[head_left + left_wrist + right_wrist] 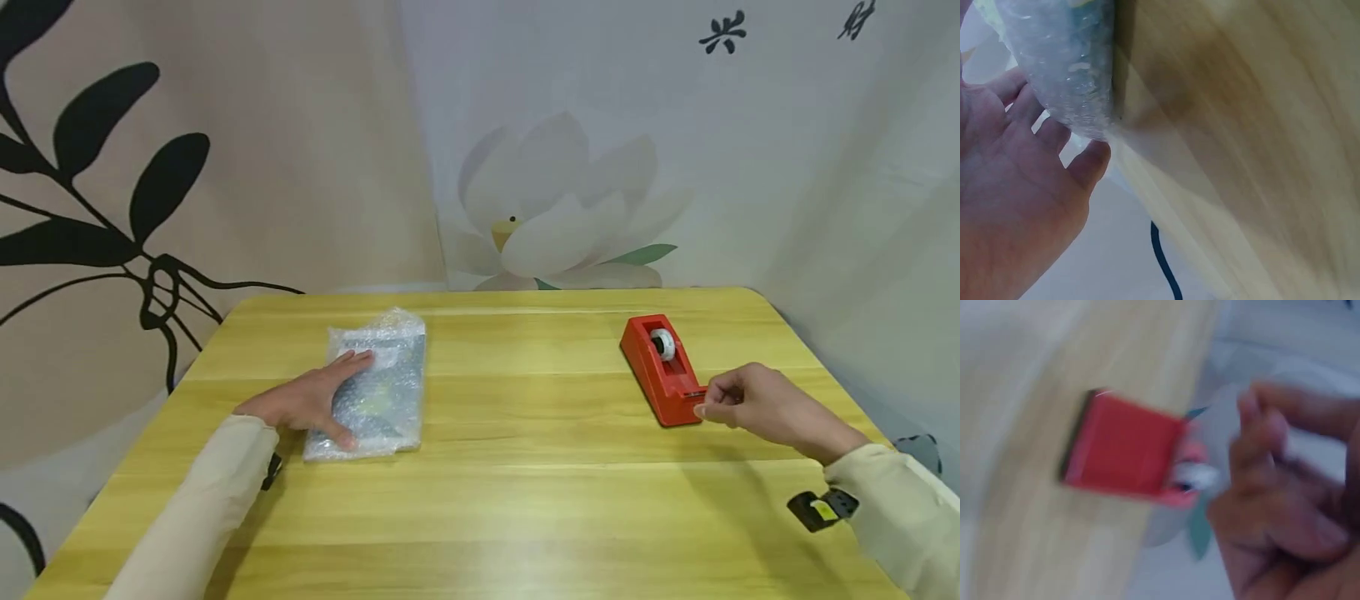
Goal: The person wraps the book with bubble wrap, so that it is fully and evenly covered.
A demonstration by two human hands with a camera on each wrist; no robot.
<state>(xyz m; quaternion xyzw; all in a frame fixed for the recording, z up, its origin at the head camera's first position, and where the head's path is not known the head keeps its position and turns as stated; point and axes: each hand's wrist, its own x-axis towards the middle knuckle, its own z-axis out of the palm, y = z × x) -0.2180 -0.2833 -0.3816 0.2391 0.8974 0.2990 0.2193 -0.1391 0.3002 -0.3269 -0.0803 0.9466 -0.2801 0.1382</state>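
A flat package in clear bubble wrap [393,392] lies on the left part of the table. My left hand [311,400] rests on its left side, fingers spread and thumb near the front edge. In the left wrist view, the fingers of the left hand [1022,162] lie along the wrap's edge. To the right, a red tape dispenser [660,375] carries a small white roll of tape [663,343]. Right at its front cutter, my right hand [765,408] pinches the tape's end with thumb and fingertips. The right wrist view is blurred and the strip itself hardly shows.
The wooden table [495,500] has rounded far corners. Behind it hangs a pale cloth [360,167] printed with dark leaves and a lotus. A wide stretch of tabletop separates the package from the dispenser.
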